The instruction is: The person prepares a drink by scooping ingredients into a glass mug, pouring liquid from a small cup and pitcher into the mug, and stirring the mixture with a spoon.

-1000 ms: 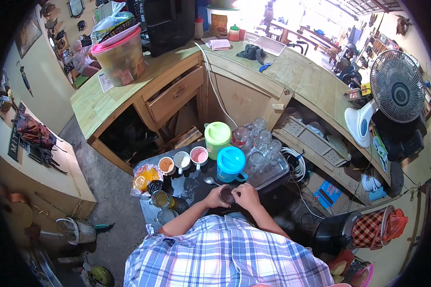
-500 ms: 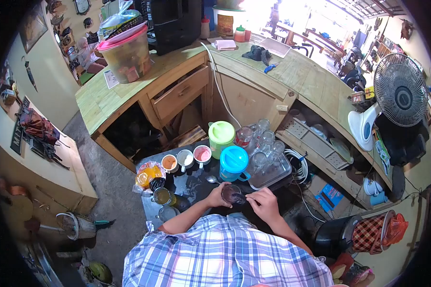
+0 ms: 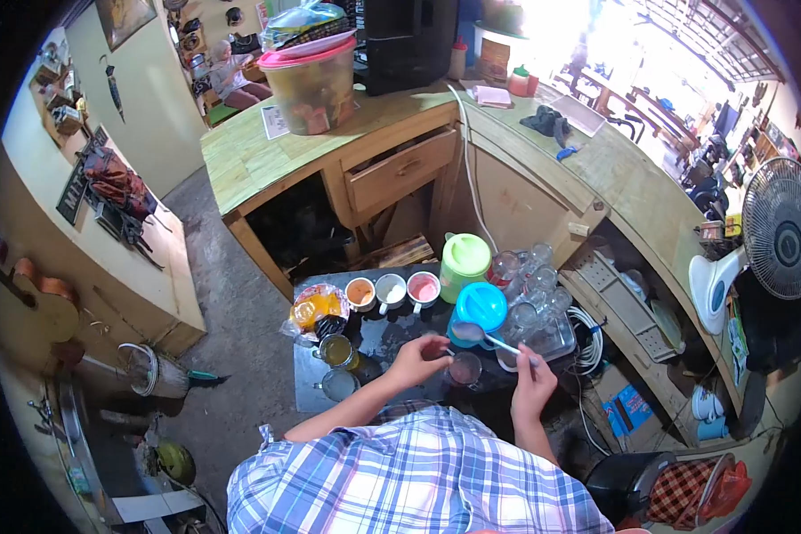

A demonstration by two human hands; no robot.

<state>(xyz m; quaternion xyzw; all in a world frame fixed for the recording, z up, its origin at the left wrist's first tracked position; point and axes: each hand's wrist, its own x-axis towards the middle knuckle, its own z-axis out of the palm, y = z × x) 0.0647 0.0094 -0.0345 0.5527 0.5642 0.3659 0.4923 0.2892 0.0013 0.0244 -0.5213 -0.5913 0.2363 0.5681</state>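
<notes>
My right hand [image 3: 532, 384] grips a spoon [image 3: 500, 342] by its handle, the bowl pointing left in front of the blue-lidded jug. Below the spoon, a glass [image 3: 465, 368] with a dark reddish-brown content stands on the dark low table [image 3: 378, 343]. My left hand [image 3: 418, 361] is just left of the glass, fingers drawn together. A small pale bit shows at its fingertips, too small to make out. Behind are the blue-lidded jug [image 3: 481, 310] and a green-lidded jug [image 3: 465, 262]. Three cups with orange, white and pink contents, the pink one [image 3: 424, 287] rightmost, line the back.
Upturned glasses [image 3: 540, 283] crowd a metal tray [image 3: 556, 340] at the right. Two glass mugs, one amber [image 3: 338, 352], stand at the left by a plastic bag [image 3: 316, 310] with something orange. A wooden counter [image 3: 400, 133] wraps behind; a fan [image 3: 779, 231] stands right.
My left hand has let go of the glass, which now stands on the table. My right hand has lifted the spoon out of it. The view has swung left.
</notes>
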